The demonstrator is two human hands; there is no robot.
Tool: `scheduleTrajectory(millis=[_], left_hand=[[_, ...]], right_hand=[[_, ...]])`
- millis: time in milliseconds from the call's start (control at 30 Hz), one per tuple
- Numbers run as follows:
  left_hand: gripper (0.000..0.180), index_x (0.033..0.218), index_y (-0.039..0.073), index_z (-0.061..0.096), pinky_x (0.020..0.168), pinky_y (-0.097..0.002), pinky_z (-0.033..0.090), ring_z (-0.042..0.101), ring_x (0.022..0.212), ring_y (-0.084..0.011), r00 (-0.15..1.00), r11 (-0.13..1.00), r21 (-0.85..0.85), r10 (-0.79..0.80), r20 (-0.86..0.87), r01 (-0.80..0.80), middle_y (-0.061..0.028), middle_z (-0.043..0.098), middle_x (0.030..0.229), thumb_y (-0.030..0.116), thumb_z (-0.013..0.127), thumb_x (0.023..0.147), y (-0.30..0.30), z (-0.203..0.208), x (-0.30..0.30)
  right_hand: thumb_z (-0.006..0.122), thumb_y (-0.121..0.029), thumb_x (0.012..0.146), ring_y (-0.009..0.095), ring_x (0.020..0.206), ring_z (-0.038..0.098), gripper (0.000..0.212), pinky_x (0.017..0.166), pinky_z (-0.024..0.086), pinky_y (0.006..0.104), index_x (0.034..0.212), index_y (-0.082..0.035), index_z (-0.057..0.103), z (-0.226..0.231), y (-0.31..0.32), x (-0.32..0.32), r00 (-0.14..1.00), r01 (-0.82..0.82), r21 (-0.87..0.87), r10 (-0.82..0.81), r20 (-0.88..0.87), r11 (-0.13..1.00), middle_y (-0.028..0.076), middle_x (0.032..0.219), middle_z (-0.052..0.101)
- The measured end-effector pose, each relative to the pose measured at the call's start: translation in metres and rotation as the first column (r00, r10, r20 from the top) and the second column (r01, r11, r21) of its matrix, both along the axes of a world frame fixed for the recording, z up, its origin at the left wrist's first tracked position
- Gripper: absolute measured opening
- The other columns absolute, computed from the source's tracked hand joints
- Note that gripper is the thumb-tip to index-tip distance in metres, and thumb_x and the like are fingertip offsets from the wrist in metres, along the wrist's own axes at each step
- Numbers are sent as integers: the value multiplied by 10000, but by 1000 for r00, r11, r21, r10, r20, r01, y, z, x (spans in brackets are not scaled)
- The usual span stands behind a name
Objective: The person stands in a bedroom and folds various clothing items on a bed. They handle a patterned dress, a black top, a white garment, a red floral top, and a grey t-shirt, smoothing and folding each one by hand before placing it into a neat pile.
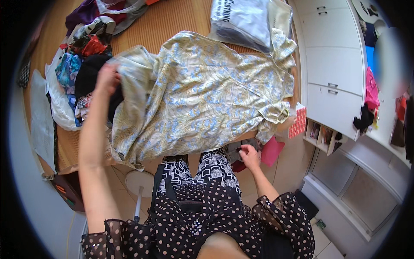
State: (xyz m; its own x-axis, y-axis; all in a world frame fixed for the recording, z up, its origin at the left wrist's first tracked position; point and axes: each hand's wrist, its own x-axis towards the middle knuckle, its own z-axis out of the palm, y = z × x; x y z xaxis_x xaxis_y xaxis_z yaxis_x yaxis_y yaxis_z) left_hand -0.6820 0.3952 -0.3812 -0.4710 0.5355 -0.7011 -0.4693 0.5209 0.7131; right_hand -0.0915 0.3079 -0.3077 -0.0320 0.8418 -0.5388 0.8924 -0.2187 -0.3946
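Observation:
A pale yellow garment (194, 95) with a blue and white print, which looks like a dress, lies spread and wrinkled across the wooden table. Its sleeves point right, and its wide hem is on the left. My left hand (108, 79) is closed on the hem's far left corner, where the cloth is lifted and blurred. Off the table's near edge, my right hand (250, 157) hangs with fingers loosely bent and apart. It holds nothing and is below the near sleeve.
A white plastic bag (64, 110) of colourful clothes sits at the left beside a black cloth (92, 73). Packaged clothing (241, 26) lies at the far right of the table (181, 17). A red patterned box (297, 121) and white cabinets (332, 64) stand right.

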Motion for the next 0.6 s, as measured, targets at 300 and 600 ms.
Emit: scheduleTrajectory(millis=[300, 600], left_hand=[[379, 1204, 5, 383, 863, -289, 422, 505, 1040, -214, 793, 895, 415, 371, -482, -166, -130, 529, 1096, 207, 450, 891, -73, 3, -219], [205, 878, 23, 514, 477, -213, 437, 557, 564, -128, 982, 967, -192, 149, -119, -170, -82, 566, 744, 220, 455, 884, -325, -24, 184]], right_hand=[[615, -145, 725, 159, 807, 583, 289, 749, 455, 288, 976, -6, 577, -7, 68, 52, 955, 263, 239, -287, 72, 935, 93, 887, 620], [593, -313, 792, 157, 640, 539, 362, 431, 420, 251, 969, -3, 534, -73, 123, 139, 555, 829, 261, -788, -266, 495, 53, 762, 542]])
